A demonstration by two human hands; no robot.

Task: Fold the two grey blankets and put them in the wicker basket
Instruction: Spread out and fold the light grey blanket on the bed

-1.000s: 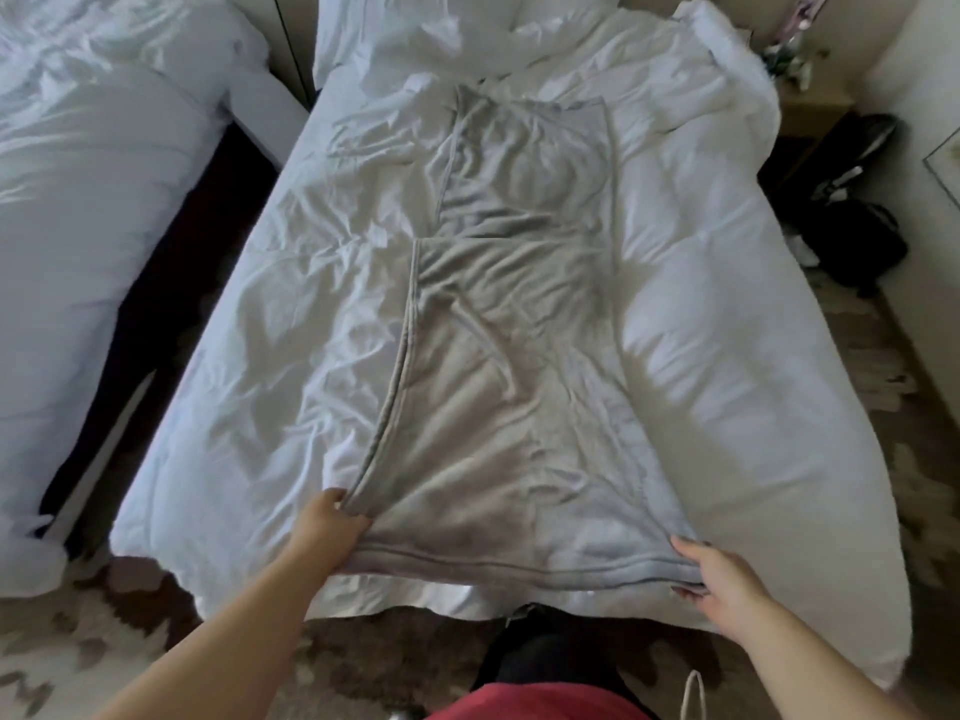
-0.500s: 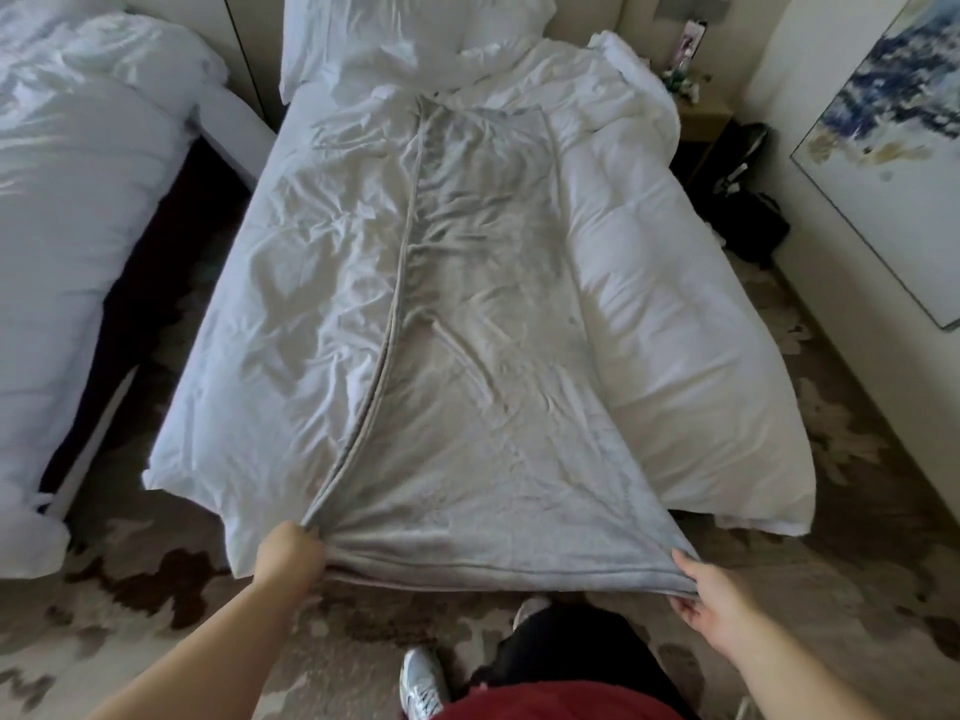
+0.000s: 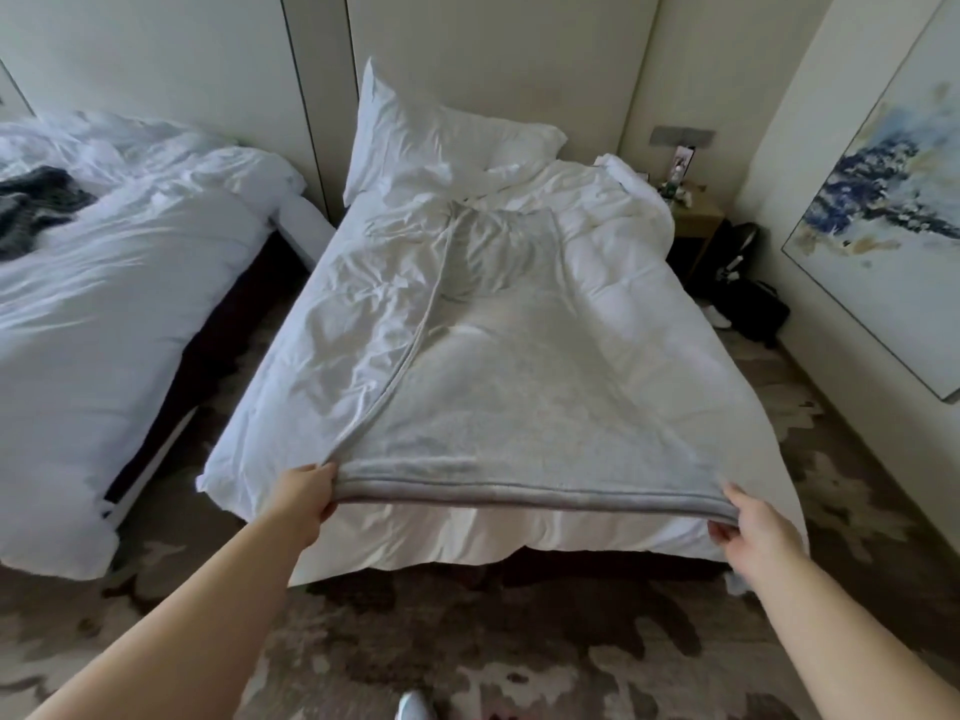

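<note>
Two near corners of the half-folded light grey blanket sit pinched in left hand and right hand; dark grey blanket lies crumpled on other bed; basket unseen

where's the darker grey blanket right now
Head view, far left: the darker grey blanket lies crumpled on the neighbouring bed, across the gap from the light grey blanket.

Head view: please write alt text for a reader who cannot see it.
The left hand and right hand grip the near corners of a grey blanket on a white bed. A second bed with a dark cloth stands left.
</note>
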